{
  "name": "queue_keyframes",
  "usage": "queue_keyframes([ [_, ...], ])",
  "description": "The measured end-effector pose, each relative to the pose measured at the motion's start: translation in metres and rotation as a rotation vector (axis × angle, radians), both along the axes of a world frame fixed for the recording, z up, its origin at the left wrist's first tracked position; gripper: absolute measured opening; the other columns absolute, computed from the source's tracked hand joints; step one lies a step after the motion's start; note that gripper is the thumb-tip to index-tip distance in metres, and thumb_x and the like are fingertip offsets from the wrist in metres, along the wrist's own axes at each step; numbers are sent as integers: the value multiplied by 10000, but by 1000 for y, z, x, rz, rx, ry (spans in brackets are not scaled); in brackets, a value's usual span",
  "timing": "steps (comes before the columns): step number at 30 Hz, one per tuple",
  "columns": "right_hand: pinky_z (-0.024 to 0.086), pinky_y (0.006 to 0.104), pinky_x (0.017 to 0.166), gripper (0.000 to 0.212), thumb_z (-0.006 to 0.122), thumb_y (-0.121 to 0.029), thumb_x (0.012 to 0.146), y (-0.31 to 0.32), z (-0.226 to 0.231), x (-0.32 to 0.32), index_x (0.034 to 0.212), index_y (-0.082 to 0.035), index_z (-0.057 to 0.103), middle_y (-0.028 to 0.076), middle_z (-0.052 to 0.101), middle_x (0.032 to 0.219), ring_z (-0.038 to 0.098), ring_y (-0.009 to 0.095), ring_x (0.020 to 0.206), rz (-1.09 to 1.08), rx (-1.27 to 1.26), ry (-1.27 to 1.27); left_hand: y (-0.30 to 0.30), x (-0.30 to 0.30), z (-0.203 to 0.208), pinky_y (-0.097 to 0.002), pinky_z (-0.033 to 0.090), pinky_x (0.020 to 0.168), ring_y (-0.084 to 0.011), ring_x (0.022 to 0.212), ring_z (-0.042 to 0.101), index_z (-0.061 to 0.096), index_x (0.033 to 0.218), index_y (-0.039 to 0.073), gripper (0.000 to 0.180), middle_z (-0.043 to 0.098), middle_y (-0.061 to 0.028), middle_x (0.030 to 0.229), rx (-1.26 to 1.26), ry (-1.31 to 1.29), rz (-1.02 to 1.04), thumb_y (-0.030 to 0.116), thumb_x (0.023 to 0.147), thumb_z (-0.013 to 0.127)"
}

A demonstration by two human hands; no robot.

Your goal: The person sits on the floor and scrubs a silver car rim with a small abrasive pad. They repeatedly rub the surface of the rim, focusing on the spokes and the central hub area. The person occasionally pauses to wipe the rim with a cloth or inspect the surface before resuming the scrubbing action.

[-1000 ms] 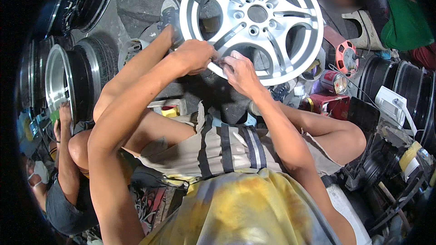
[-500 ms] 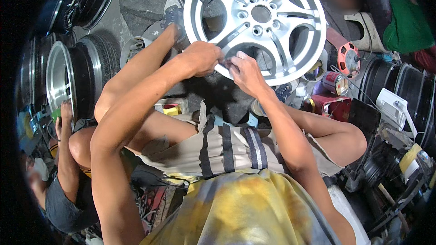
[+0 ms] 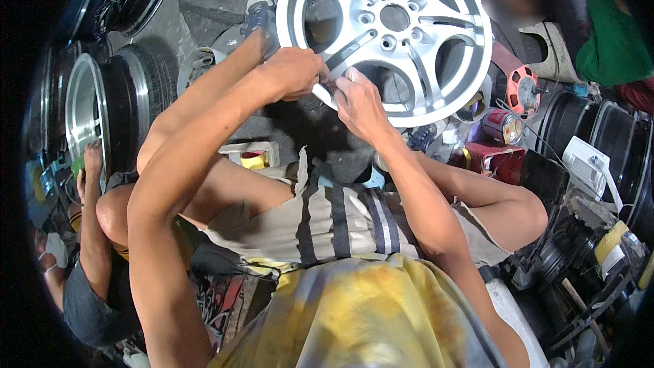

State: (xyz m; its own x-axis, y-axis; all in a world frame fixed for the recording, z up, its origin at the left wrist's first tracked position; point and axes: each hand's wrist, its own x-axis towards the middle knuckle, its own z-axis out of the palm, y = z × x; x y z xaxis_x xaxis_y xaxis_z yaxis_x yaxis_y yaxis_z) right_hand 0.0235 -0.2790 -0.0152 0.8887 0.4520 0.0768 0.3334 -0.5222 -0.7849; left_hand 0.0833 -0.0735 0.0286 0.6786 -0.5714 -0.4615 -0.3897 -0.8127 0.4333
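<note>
A silver alloy wheel rim (image 3: 430, 48) with broad spokes and several bolt holes fills the top middle of the head view. Over its near left edge my two hands meet, close together. My left hand (image 3: 294, 73) is closed, its fingertips pinched near the rim's lip. Facing it, my right hand (image 3: 361, 103) is curled, with thumb and fingers brought together. Something small may be between the fingertips, but it is too small and blurred to make out.
At left, a person's hand with a green pad (image 3: 80, 165) touches another silver rim (image 3: 82, 112). Tins (image 3: 503, 126), an orange-red reel (image 3: 523, 90) and a white device (image 3: 587, 162) lie to the right. A second person in green cloth (image 3: 613, 34) is at upper right.
Both my hands have shifted slightly left and away along the rim's edge, still close together. The wheel keeps nearly the same place.
</note>
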Motion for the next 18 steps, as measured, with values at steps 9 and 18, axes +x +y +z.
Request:
queue_keyframes([
  [9, 469, 515, 801, 32, 619, 37, 807, 9, 1, -4, 836, 52, 621, 233, 537, 878, 581, 433, 892, -9, -29, -47, 3, -2, 5, -482, 576, 836, -388, 922, 725, 777, 1019, 93, 252, 746, -197, 928, 34, -18, -19, 96, 868, 575],
  [18, 473, 516, 830, 117, 621, 49, 788, 16, 1, -2, 905, 52, 632, 246, 552, 954, 580, 435, 960, -2, -34, -34, 7, -1, 3, -483, 572, 831, -389, 916, 725, 774, 1041, 102, 231, 743, -198, 916, 62, 2, 0, 119, 901, 590],
])
